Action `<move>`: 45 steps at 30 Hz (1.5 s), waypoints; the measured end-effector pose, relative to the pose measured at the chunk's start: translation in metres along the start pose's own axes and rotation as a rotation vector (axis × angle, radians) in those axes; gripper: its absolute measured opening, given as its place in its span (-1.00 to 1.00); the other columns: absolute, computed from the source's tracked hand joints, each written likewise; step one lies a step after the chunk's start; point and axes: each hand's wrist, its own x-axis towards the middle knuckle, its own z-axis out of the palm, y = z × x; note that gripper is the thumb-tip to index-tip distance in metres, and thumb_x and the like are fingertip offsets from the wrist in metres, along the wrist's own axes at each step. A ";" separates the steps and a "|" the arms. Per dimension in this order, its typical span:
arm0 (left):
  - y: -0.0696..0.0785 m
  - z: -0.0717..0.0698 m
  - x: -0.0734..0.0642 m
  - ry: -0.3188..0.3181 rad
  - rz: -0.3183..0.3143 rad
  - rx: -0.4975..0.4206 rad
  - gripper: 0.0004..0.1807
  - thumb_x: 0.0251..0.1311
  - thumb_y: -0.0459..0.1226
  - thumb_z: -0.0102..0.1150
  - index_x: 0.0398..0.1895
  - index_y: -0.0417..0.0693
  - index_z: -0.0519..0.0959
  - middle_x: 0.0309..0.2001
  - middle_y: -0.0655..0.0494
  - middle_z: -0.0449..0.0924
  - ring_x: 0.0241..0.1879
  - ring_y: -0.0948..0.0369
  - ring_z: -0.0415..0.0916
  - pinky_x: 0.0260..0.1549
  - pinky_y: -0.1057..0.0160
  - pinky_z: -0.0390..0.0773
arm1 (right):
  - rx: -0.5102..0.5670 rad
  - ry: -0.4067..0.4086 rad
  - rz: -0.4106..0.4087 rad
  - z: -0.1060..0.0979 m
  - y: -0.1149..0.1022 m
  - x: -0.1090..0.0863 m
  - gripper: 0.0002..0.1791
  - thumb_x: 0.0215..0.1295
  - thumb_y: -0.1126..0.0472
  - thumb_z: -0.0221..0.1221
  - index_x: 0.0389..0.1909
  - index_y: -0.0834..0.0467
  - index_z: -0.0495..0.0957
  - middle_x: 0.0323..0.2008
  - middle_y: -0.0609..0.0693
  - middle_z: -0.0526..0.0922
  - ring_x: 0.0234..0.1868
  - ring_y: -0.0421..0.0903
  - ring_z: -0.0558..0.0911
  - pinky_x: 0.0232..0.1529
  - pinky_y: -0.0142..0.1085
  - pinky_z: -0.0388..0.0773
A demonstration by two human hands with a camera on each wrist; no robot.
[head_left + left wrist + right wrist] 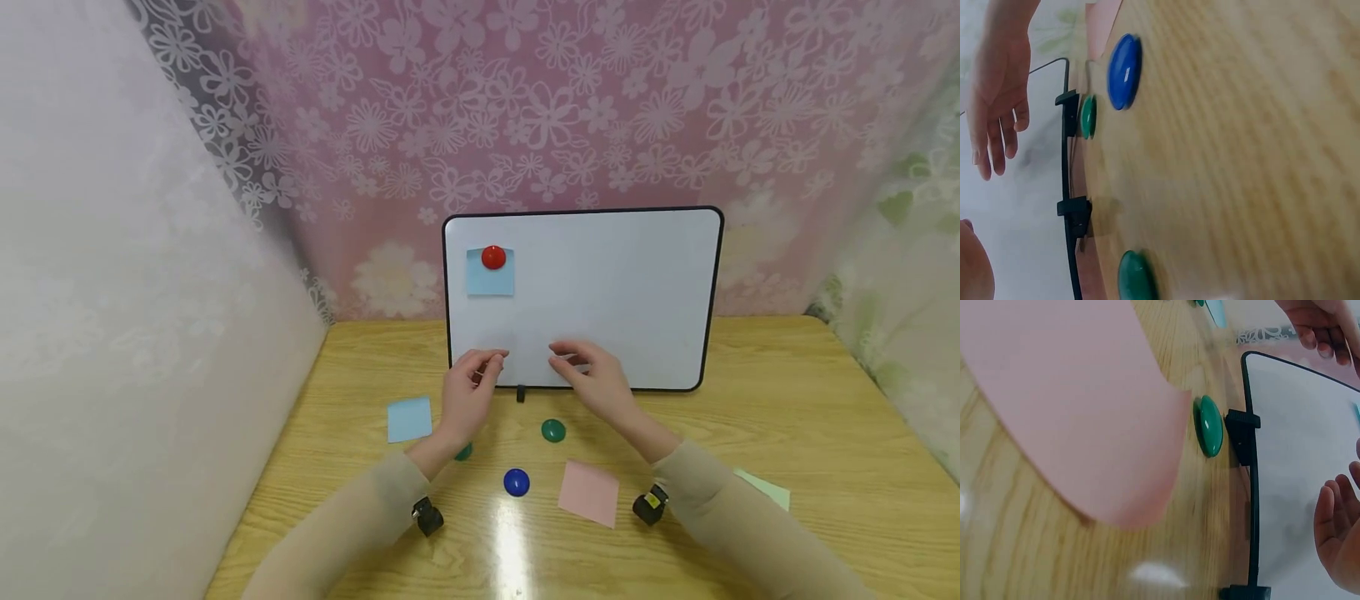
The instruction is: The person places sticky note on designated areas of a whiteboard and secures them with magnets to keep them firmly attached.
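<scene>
A whiteboard (600, 300) with a black frame stands on the table, leaning back. On its upper left, a red magnet (493, 257) holds a blue sticky note (489, 283). My left hand (468, 387) is in front of the board's lower left, its fingers loosely bent and nothing visible in them. Facing it, my right hand (596, 379) hovers before the board's lower middle, fingers relaxed and holding nothing; the right wrist view shows this hand (1340, 531) too. A green magnet (553, 431) and a blue magnet (517, 482) lie on the table between my forearms.
Another green magnet (1136, 276) is partly hidden by my left wrist in the head view. On the table lie a blue note (409, 419), a pink note (589, 493) and a pale green note (767, 489) partly behind my right sleeve. Black feet (1244, 434) support the board.
</scene>
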 end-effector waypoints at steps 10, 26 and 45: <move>0.001 0.000 -0.025 -0.184 0.002 0.044 -0.72 0.59 -0.17 0.22 0.12 -0.13 0.76 -0.14 0.20 0.69 -0.25 0.25 0.56 -0.34 0.33 0.52 | -0.076 -0.078 0.037 -0.018 0.009 -0.017 -0.58 0.60 -0.02 0.25 0.28 0.14 0.68 0.17 0.12 0.71 0.09 0.14 0.69 0.00 0.05 0.69; -0.010 -0.010 -0.050 -0.478 0.059 0.194 -0.67 0.45 -0.15 0.40 0.13 -0.14 0.74 0.03 -0.01 0.72 -0.14 0.12 0.61 -0.27 0.30 0.59 | -0.160 -0.189 0.077 -0.062 0.029 -0.049 -0.65 0.60 0.04 0.26 0.18 0.18 0.72 0.03 0.01 0.77 0.00 0.01 0.70 0.02 -0.02 0.64; -0.001 -0.025 -0.068 -0.765 0.261 0.617 -0.46 0.32 0.13 0.47 0.20 0.03 0.72 0.13 0.21 0.69 0.19 0.22 0.59 0.27 0.21 0.53 | -0.122 -0.547 0.006 -0.078 0.030 -0.097 -0.55 0.39 -0.06 0.45 0.14 0.12 0.73 -0.07 -0.13 0.75 -0.13 -0.25 0.67 -0.16 -0.28 0.69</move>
